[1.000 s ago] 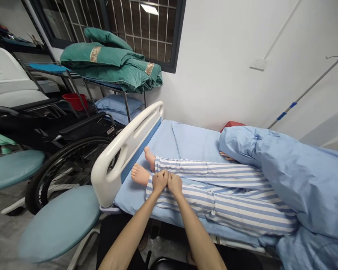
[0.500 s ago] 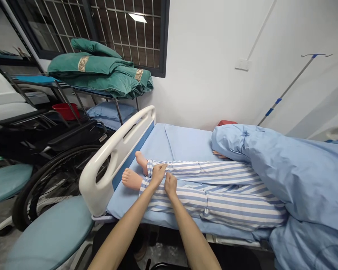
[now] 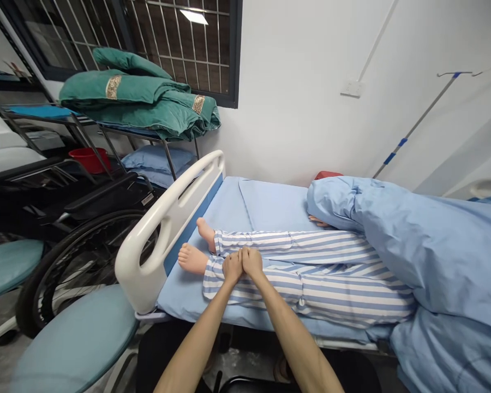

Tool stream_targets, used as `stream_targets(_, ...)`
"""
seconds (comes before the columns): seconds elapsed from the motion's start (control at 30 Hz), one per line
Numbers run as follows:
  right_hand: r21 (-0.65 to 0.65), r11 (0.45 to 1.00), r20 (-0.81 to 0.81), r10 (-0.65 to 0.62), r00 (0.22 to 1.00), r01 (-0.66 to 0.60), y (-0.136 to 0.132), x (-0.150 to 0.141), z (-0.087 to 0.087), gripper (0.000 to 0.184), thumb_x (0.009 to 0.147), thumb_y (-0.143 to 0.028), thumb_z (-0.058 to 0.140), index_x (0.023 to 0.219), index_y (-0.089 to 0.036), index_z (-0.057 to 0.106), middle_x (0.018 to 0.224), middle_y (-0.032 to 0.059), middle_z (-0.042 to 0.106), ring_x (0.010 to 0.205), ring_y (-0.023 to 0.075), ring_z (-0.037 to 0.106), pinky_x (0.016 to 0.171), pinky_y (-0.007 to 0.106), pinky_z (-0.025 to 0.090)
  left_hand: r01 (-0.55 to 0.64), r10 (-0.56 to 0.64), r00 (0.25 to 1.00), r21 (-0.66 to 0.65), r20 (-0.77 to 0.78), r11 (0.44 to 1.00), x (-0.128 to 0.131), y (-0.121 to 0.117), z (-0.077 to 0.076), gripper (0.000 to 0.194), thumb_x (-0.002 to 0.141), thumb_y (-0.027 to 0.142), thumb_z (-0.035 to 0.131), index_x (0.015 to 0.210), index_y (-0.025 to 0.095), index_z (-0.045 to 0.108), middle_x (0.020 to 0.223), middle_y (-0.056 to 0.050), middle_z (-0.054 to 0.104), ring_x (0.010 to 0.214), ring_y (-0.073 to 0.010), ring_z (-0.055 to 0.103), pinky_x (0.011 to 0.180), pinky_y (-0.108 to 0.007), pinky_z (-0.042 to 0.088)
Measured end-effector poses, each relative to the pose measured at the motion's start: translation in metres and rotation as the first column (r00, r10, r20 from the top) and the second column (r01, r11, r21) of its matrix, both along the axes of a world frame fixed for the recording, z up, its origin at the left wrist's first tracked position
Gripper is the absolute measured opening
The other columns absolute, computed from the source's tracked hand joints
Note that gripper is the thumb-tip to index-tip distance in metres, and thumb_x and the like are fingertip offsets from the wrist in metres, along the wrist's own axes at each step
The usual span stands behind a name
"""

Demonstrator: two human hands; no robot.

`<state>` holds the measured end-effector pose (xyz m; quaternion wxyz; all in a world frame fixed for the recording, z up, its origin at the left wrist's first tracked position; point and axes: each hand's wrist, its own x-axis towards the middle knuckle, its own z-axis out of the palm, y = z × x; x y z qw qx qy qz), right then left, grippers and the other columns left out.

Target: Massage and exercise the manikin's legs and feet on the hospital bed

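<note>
A manikin lies on a hospital bed [image 3: 265, 204] in blue-and-white striped trousers [image 3: 331, 284], its bare feet [image 3: 192, 257] towards the white footboard [image 3: 163, 229]. My left hand [image 3: 232, 266] and my right hand [image 3: 252, 262] sit side by side on the near trouser leg, just above the ankle. Both hands are closed, their fingers curled onto the striped cloth and touching each other. A light blue quilt [image 3: 429, 251] covers the manikin from the thighs up.
A black wheelchair [image 3: 77, 229] stands left of the footboard, with teal stools [image 3: 73, 338] near it. Green folded quilts [image 3: 139, 98] lie on a metal rack under a barred window. An IV pole [image 3: 417, 125] leans at the wall on the right.
My hands were briefly apart, the left one further up on the far trouser leg. Now they are pressed together again on the near leg. The view has shifted slightly.
</note>
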<state>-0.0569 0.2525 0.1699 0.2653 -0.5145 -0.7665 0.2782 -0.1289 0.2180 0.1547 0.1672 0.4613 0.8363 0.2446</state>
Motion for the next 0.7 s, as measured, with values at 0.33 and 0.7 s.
stream_targets(0.33, 0.179, 0.976, -0.234, 0.165, 0.958, -0.124, 0.012, 0.018, 0.065, 0.053, 0.099, -0.043, 0.029, 0.053, -0.02, 0.039, 0.05, -0.0035, 0.04, 0.051, 0.01, 0.035, 0.053, 0.025, 0.023, -0.044, 0.044, 0.999, -0.025, 0.019, 0.999, 0.002, 0.001, 0.003, 0.053, 0.099, 0.037, 0.025, 0.084, 0.02, 0.073, 0.099, -0.013, 0.073, 0.095, -0.0232, 0.064, 0.077, -0.029, 0.039)
stream_targets(0.7, 0.037, 0.999, 0.143, -0.004, 0.99, -0.001, -0.01, 0.028, -0.02, 0.049, 0.102, -0.033, 0.03, 0.076, -0.019, 0.069, 0.081, 0.0092, 0.073, 0.071, 0.0168, 0.062, 0.063, 0.026, 0.032, -0.08, 0.055, 0.983, 0.137, 0.177, 0.987, 0.0, 0.002, -0.003, 0.044, 0.094, 0.035, 0.036, 0.06, 0.018, 0.058, 0.074, -0.009, 0.068, 0.075, -0.0183, 0.059, 0.068, -0.027, 0.036)
